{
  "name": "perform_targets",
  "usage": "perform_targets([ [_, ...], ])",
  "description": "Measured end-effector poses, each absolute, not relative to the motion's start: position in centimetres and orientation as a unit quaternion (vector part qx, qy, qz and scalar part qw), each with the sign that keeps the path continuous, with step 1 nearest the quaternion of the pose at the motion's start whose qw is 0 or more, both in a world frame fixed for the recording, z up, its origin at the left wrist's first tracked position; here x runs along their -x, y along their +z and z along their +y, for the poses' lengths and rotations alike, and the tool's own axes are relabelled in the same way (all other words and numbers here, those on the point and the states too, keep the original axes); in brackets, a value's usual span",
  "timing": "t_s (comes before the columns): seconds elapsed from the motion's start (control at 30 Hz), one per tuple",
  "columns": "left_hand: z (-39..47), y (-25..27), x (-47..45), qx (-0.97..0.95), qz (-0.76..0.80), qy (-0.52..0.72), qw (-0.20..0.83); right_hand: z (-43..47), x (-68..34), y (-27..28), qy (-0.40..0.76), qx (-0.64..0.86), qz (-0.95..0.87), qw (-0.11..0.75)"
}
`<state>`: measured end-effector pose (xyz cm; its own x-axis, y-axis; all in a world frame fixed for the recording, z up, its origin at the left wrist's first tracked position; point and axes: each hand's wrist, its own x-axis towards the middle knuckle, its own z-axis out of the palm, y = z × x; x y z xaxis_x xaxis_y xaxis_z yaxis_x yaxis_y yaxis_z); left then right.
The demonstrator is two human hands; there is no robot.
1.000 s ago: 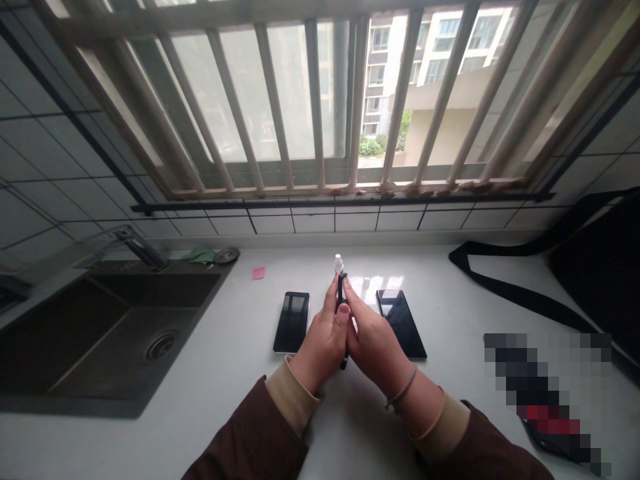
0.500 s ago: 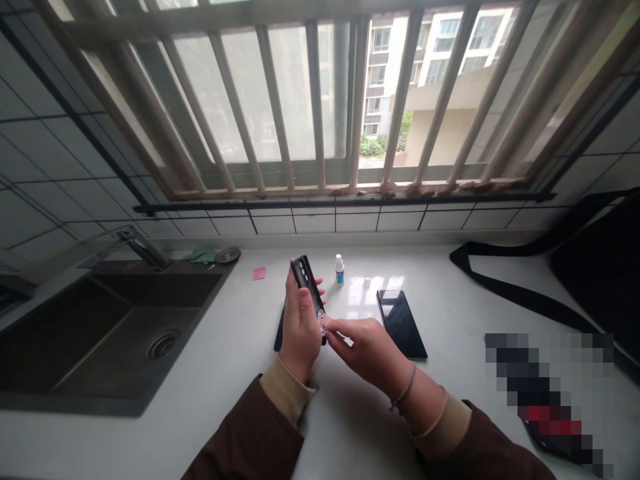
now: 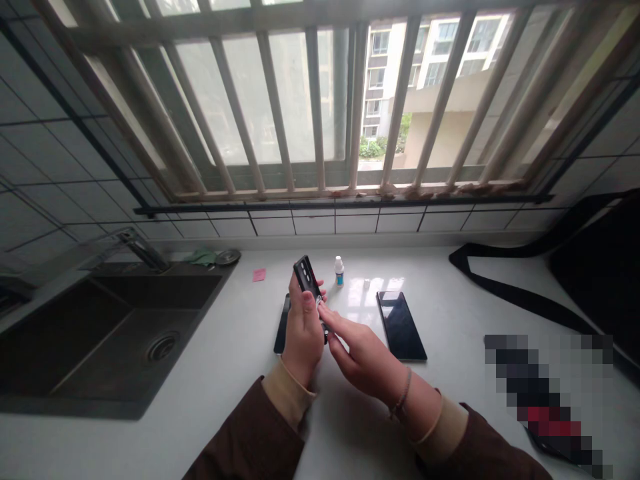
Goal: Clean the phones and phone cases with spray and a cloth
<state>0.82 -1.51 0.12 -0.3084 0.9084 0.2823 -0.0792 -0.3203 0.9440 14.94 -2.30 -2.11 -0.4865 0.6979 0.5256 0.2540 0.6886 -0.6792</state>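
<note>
My left hand (image 3: pixel 305 333) is closed around a black phone case (image 3: pixel 309 275), held tilted above the counter, with round camera holes at its upper end. My right hand (image 3: pixel 357 350) presses a small white wipe (image 3: pixel 319 301) against the case's inner face with its fingertips; most of the wipe is hidden under them. Behind my left hand lies a dark flat phone (image 3: pixel 281 333), partly covered. Another black phone (image 3: pixel 401 325) lies to the right of my hands. Beyond them stands a small white bottle with a blue label (image 3: pixel 339 273), and a small white cap (image 3: pixel 367 283) lies beside it.
A dark sink (image 3: pixel 100 399) with a faucet (image 3: pixel 143 250) is on the left. A pink paper piece (image 3: pixel 259 275) lies near the sink. At right are a black bag (image 3: pixel 600 260) with its strap and a pixelated dark object (image 3: pixel 545 400). A barred window rises behind the counter.
My right fingers have straightened and slid slightly up the case with the wipe, from a pinch at its edge to a flatter press. My left hand has shifted slightly right.
</note>
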Motion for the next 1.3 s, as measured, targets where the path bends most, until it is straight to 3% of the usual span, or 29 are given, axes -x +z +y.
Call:
perform_targets([
  [0.77,-2.0,-0.4,-1.9,-0.67,0.392,0.519,0.357,-1.5,-16.3,-2.4,0.358,0.383,-0.61,0.594],
  [1.1,-1.5,-1.3,-1.6,-0.752,0.379,0.447,0.301,-0.9,-16.5,-1.5,0.426,0.411,-0.503,0.63],
  [1.3,-1.8,-0.9,-1.7,-0.703,0.395,0.474,0.354,-1.1,-16.4,-1.4,0.456,0.386,-0.504,0.624],
])
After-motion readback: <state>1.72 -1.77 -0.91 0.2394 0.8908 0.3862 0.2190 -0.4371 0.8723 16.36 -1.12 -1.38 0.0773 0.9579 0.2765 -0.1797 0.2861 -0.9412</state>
